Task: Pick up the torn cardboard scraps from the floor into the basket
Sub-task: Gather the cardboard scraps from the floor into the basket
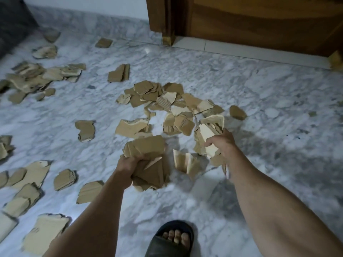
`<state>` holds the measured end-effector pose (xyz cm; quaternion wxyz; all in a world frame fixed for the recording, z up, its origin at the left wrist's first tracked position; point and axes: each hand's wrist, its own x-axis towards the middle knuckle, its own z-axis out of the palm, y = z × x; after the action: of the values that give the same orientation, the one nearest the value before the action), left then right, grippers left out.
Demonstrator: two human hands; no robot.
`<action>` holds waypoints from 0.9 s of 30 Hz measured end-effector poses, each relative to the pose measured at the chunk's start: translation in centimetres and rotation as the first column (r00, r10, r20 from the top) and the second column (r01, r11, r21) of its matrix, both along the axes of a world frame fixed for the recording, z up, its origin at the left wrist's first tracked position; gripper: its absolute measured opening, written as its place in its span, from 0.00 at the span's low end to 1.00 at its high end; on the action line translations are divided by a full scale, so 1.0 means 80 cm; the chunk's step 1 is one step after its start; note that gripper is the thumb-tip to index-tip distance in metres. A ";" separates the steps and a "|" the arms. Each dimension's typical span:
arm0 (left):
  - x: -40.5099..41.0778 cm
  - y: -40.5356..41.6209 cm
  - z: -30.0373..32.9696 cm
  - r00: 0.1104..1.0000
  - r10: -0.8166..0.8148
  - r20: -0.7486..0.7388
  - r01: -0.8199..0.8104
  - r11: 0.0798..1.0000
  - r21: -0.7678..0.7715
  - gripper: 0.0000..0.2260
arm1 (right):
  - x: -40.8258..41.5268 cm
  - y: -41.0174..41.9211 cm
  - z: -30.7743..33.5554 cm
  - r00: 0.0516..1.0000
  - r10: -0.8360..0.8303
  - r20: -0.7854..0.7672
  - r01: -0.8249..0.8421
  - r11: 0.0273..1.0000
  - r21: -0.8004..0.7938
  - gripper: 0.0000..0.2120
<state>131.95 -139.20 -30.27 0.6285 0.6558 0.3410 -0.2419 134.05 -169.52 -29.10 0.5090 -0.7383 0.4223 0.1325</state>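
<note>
Both of the person's arms reached down over a grey-veined marble floor (pixel 259 93) strewn with torn cardboard scraps. The left hand (pixel 128 166) was clenched around a thick bundle of brown scraps (pixel 148 164), its fingers curled over the top of the stack, which fanned out above and below the fist and hung clear of the floor. The right hand (pixel 221 142) gripped a second bunch of paler scraps (pixel 207 140), thumb and fingers wrapped round them, with a few loose pieces (pixel 187 163) just below and between the two hands (whether these were falling or resting on the floor could not be told). Just beyond the hands, near the middle of the floor, lay the main heap of scraps (pixel 167 104), the pieces overlapping one another. A single scrap (pixel 237 112) sat just beside that heap on its right side, and another folded piece (pixel 119 73) lay apart toward the far side. More scraps were scattered along the left edge of the floor, in a cluster at the far left (pixel 37 76) and in flat stacks at the near left corner (pixel 44 232). A wooden door (pixel 259 21) stood at the far right edge of the floor. At the near edge, a foot in a dark slipper (pixel 170 240) stood on the floor between the two forearms. No basket could be seen anywhere in view.
</note>
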 end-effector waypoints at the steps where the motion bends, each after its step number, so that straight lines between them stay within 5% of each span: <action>1: -0.005 0.006 -0.001 0.999 0.034 0.016 -0.033 0.999 -0.033 0.16 | -0.003 0.000 0.004 1.000 0.006 0.027 -0.007 0.999 0.046 0.24; 5: -0.017 0.016 -0.004 0.992 0.115 0.060 -0.111 0.991 -0.071 0.13 | -0.002 0.006 0.021 0.980 -0.088 0.177 0.049 0.975 0.215 0.26; 7: -0.019 0.017 -0.008 0.990 0.116 0.075 -0.112 0.992 -0.060 0.20 | -0.001 0.005 0.028 0.971 -0.130 0.200 0.063 0.948 0.311 0.26; 11: -0.015 0.020 -0.015 0.989 0.099 0.107 -0.097 0.995 -0.020 0.28 | -0.002 0.011 0.038 0.973 0.184 0.139 -0.224 0.900 0.374 0.27; 14: -0.014 0.024 -0.020 0.990 0.023 0.140 -0.029 0.999 0.035 0.19 | -0.017 0.055 0.031 0.766 0.634 -0.105 -0.611 0.769 0.188 0.52; 17: -0.015 0.028 -0.028 0.987 -0.019 0.160 0.012 0.999 0.043 0.24 | -0.048 0.098 -0.010 0.655 0.705 -0.273 -0.722 0.690 0.049 0.59; 22: -0.019 0.041 -0.037 0.990 -0.045 0.135 0.035 0.996 0.077 0.14 | -0.063 0.113 -0.040 0.708 0.636 -0.306 -0.704 0.664 -0.251 0.53; 27: -0.022 0.051 -0.037 0.988 -0.096 0.120 0.084 0.991 0.101 0.16 | -0.058 0.117 -0.026 0.632 0.681 -0.369 -0.772 0.514 -0.374 0.43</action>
<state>130.22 -135.15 -33.25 0.6050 0.7136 0.2824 -0.2123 129.41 -160.19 -31.21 0.1569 -0.9363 0.1344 0.2840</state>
